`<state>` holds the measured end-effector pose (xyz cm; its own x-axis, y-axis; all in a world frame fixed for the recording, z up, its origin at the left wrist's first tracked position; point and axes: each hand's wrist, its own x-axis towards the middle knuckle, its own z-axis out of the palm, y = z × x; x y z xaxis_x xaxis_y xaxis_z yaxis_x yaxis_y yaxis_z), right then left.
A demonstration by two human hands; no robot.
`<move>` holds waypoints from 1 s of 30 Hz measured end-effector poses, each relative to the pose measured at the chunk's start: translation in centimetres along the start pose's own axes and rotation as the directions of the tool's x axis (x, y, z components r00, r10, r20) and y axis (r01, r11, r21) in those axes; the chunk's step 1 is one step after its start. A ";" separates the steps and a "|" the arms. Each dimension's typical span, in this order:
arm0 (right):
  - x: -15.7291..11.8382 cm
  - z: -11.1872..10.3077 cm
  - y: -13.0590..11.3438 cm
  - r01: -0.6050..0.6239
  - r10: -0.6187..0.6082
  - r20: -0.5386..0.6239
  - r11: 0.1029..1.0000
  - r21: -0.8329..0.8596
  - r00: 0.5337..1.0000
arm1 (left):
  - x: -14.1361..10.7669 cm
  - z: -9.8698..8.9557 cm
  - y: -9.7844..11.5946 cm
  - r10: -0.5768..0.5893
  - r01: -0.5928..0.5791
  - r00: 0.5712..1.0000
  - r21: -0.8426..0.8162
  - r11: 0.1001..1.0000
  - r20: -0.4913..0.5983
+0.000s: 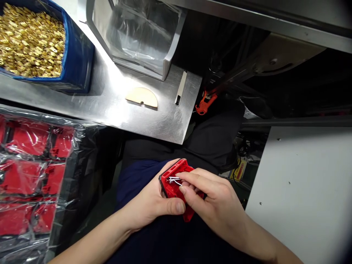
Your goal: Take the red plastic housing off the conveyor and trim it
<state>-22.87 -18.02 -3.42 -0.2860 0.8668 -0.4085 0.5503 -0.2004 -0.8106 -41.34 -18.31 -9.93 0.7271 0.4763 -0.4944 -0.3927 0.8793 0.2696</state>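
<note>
- We hold a small red plastic casing, hollow and edged in black (171, 189), above our lap, just beyond the near edge of the worktop.
- Our left hand (155, 201) curls around the casing, thumb pressed along its side.
- Our right hand (216, 194) is nearly closed, thumb and forefinger pinching a thin, silvery metal piece (177, 182) inside the casing's hollow; its exact shape is too small to tell.
- Ahead of us, on a shiny steel worktop (137, 124), lie a pale, half-round, notched flat piece (142, 96) and, to its right, a slim whitish bar with a dark end (180, 88).
- At the worktop's far left stands a deep blue plastic bin (79, 62), heaped with small gold-coloured metal parts (30, 40).
- At our left, more red plastic parts (26, 138) sit in rows under clear film.
</note>
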 end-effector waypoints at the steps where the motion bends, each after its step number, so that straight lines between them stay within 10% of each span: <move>1: 0.0 0.0 0.0 0.004 -0.004 0.005 1.000 -0.007 1.000 | 0.0 -0.1 0.0 0.004 -0.004 1.000 0.003 1.000 0.000; 30: 1.5 -2.8 0.2 0.334 -0.271 0.228 0.888 -0.315 0.935 | 0.1 0.2 0.3 -0.028 0.031 0.998 0.077 0.997 -0.048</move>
<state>-21.03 -15.51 -2.98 -0.5950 0.7611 -0.2584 0.6408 0.2551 -0.7241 -41.31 -17.98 -9.75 0.7100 0.4513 -0.5406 -0.3254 0.8910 0.3165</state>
